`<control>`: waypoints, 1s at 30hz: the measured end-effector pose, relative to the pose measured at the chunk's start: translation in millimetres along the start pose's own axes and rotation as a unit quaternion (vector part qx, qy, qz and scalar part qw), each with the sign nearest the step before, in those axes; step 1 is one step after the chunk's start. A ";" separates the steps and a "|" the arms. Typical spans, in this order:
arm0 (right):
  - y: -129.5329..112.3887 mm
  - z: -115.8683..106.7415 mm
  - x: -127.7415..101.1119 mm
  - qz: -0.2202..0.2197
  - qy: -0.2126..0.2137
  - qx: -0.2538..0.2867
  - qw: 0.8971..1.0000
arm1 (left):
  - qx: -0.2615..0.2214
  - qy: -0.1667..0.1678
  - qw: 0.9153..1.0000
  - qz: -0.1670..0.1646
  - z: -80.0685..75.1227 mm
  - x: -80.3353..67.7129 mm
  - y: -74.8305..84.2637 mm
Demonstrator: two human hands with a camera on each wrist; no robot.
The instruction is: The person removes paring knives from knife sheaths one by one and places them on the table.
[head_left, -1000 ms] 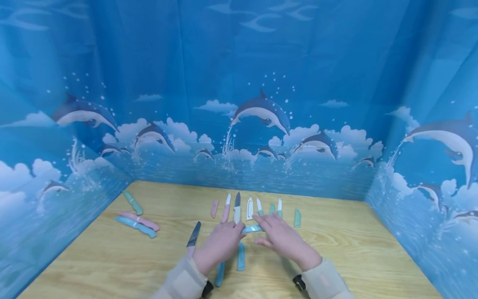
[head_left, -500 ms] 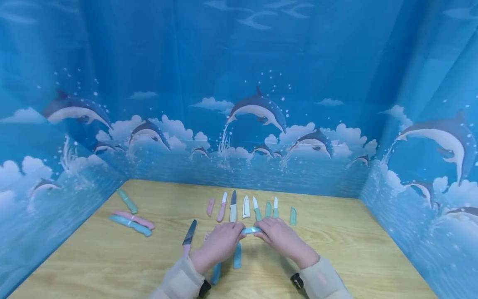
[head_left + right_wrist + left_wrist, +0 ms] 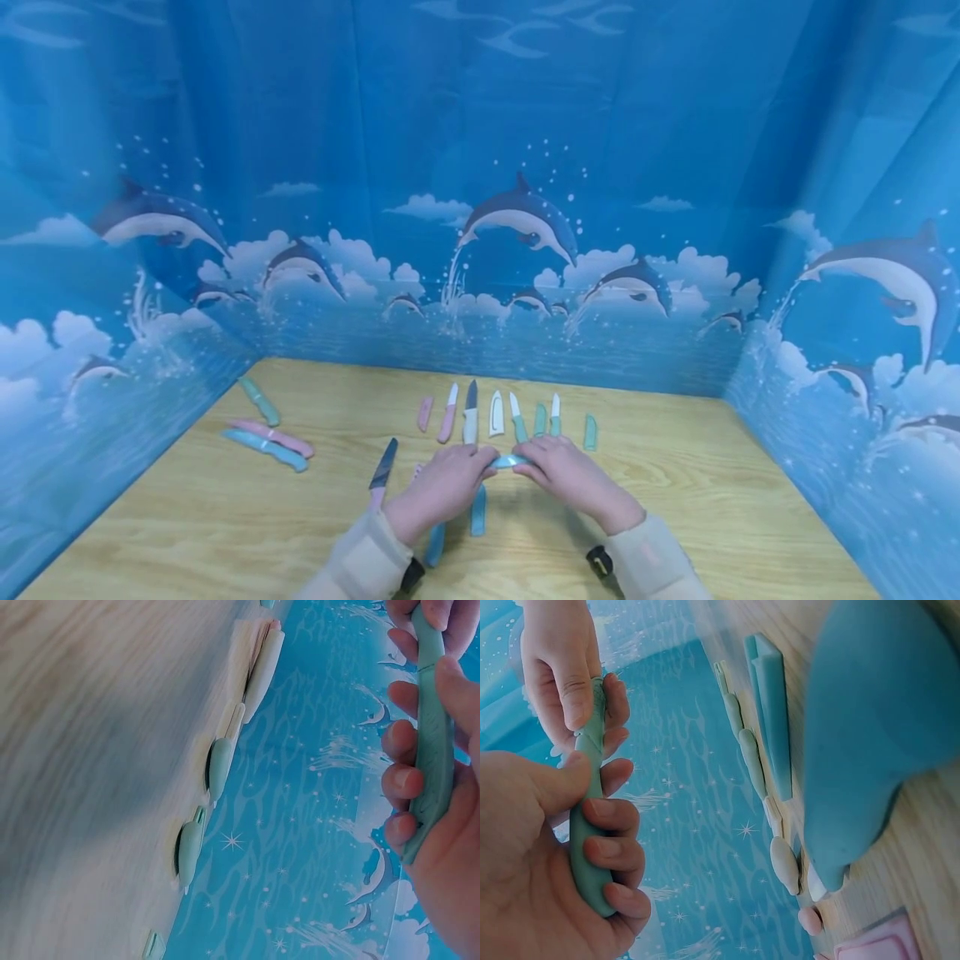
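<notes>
Both hands hold one sheathed light-blue knife [image 3: 508, 461] crosswise over the middle of the table. My left hand [image 3: 447, 482] grips its left end, fingers curled round the smooth part [image 3: 592, 859] in the left wrist view. On the other end, my right hand [image 3: 566, 473] has its fingers and thumb wrapped round the patterned part [image 3: 433, 761]. The two parts meet at a seam between the hands. Just below lies a blue sheath [image 3: 478, 510]. A blue handle [image 3: 435, 546] pokes out beside the left forearm, its other end hidden.
Behind the hands stands a row: pink sheath [image 3: 425, 413], pink knife [image 3: 447, 414], white knife [image 3: 470, 421], white sheath [image 3: 497, 414], green knives [image 3: 518, 421] and green sheaths [image 3: 591, 432]. A dark-bladed pink knife [image 3: 383, 468] lies left. Sheathed green [image 3: 259, 401], pink [image 3: 273, 436] and blue [image 3: 266, 448] knives lie far left.
A second ago the right fingers were more spread over the knife; now they curl round its end. Both hands have drawn closer together on it.
</notes>
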State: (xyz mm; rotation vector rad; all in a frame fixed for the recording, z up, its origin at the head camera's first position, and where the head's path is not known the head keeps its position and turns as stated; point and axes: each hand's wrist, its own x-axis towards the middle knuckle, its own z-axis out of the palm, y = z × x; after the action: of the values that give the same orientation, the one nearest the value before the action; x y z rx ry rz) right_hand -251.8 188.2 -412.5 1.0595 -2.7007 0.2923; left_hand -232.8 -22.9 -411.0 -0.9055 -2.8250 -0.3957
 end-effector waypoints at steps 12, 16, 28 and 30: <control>0.0 1.4 0.8 0.002 -0.006 0.009 1.000 | 0.009 0.002 1.000 0.014 -1.5 -1.0 -0.1; 0.8 2.5 0.7 -0.002 -0.001 0.012 1.000 | 0.006 -0.001 1.000 0.015 -0.6 -0.8 -0.7; 2.9 3.0 -0.4 -0.005 0.003 0.013 1.000 | -0.009 -0.005 1.000 0.012 -0.1 -1.0 -1.5; 3.0 2.8 -0.4 -0.007 0.005 0.012 1.000 | -0.013 -0.009 1.000 0.011 -0.6 -0.8 -1.3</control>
State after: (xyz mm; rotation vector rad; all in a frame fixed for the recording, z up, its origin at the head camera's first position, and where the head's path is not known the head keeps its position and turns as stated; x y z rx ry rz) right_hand -253.9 189.9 -415.5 1.0807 -2.6872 0.3273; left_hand -232.8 -24.4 -410.9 -0.9478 -2.8302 -0.4236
